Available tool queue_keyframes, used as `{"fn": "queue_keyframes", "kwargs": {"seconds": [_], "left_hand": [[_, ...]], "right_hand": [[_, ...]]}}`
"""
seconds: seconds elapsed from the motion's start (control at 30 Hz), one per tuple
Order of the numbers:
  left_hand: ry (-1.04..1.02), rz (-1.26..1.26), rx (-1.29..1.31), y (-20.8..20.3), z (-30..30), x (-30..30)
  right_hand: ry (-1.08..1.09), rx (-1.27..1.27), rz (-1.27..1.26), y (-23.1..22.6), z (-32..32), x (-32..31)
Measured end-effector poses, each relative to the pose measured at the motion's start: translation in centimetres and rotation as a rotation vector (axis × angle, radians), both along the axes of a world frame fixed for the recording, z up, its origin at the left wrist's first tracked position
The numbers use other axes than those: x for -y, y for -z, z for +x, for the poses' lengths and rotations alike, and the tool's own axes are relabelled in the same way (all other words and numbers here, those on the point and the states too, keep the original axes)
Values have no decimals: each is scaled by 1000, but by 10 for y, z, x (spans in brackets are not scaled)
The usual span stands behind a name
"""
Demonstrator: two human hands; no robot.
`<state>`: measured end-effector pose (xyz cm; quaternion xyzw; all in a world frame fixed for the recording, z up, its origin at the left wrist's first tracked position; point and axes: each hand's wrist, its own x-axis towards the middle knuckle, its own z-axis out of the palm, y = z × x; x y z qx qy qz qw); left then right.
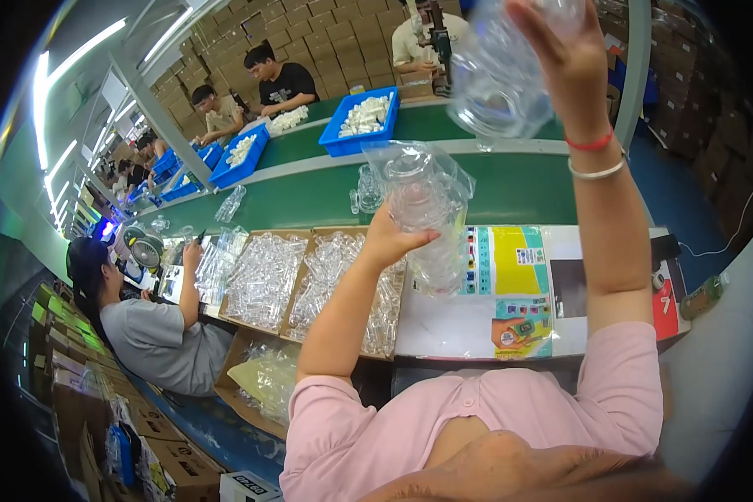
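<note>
My left hand point(386, 238) is closed around a clear plastic bag point(431, 201) with transparent plastic parts in it. The bag stands upright above the worktable, its loose top edge flaring out. My right hand point(573, 63) is raised high toward the upper edge, a red band and a pale bangle on its wrist. A second clear bundle point(498, 88) of plastic hangs from it, smeared by motion; its exact shape cannot be made out. To the left of my left hand, two cardboard boxes point(263, 280) are heaped with small clear plastic pieces.
A green conveyor belt point(301, 180) runs across behind the table, with blue trays point(360, 121) of white parts beyond it. Printed colourful sheets point(519, 263) cover the tabletop. A bottle point(703, 297) stands at the right. A person in grey point(155, 335) works at my left; others sit across.
</note>
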<state>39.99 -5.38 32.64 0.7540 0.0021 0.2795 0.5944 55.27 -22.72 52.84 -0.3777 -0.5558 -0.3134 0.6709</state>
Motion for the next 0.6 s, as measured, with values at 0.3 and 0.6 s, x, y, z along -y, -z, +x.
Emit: {"fn": "queue_keyframes", "kwargs": {"seconds": [0.3, 0.6], "left_hand": [[20, -4, 182, -29, -4, 1], [-280, 15, 277, -67, 8, 34]], "right_hand": [[305, -254, -554, 241, 68, 43], [333, -221, -583, 304, 50, 67]]}}
